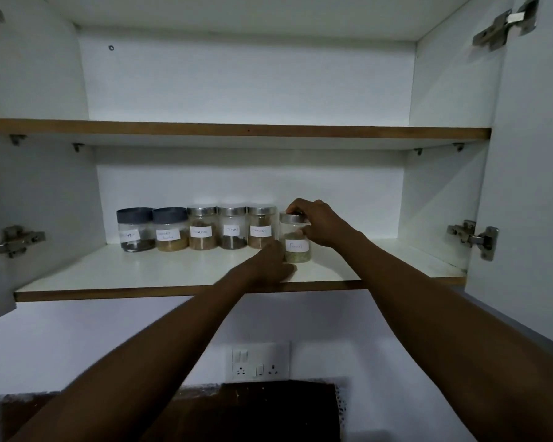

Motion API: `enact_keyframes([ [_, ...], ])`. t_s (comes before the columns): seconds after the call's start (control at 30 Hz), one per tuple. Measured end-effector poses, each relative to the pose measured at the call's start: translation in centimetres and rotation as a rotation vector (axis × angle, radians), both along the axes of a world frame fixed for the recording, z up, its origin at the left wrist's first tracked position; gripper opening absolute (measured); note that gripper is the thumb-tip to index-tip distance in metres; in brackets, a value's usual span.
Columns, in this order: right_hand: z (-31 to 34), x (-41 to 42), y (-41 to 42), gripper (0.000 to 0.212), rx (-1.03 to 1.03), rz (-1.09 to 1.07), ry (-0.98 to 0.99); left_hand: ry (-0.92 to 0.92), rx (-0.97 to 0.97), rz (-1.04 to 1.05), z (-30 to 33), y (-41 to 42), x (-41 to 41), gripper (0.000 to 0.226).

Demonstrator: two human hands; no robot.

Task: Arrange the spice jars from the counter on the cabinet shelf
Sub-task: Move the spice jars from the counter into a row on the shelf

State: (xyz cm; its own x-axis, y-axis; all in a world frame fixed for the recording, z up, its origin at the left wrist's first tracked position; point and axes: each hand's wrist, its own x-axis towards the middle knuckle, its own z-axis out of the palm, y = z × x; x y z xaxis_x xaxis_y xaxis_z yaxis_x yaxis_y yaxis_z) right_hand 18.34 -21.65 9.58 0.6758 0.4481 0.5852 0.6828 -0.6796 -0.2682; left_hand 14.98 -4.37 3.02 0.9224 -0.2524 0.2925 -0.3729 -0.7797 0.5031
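Several labelled spice jars (201,228) stand in a row at the back of the lower cabinet shelf (160,277): two with dark grey lids on the left, three with silver lids to their right. A sixth silver-lidded jar (297,247), labelled Fennel, stands at the row's right end, slightly forward. My right hand (320,223) grips it around the lid and upper side. My left hand (273,261) rests on the shelf and touches the jar's lower left side.
The upper shelf (237,130) holds nothing visible. Both cabinet doors stand open, with metal hinges (473,239) on the side walls. Below the cabinet a wall socket plate (257,362) sits above a dark counter surface (253,409).
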Motion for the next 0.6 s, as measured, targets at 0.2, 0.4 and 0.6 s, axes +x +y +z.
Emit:
enact_keyframes([
  [0.2, -0.5, 3.2, 1.4, 0.039, 0.053, -0.015, -0.039, -0.010, 0.026, -0.012, -0.3, 1.9, 3.4, 0.068],
  [0.4, -0.6, 6.4, 2.2, 0.040, 0.092, -0.033, -0.045, -0.080, 0.058, -0.004, -0.6, 2.2, 5.7, 0.060],
  [0.6, -1.2, 8.3, 2.9, 0.046, 0.102, -0.084, -0.045, -0.083, 0.186, 0.048, -0.9, 2.5, 6.5, 0.060],
])
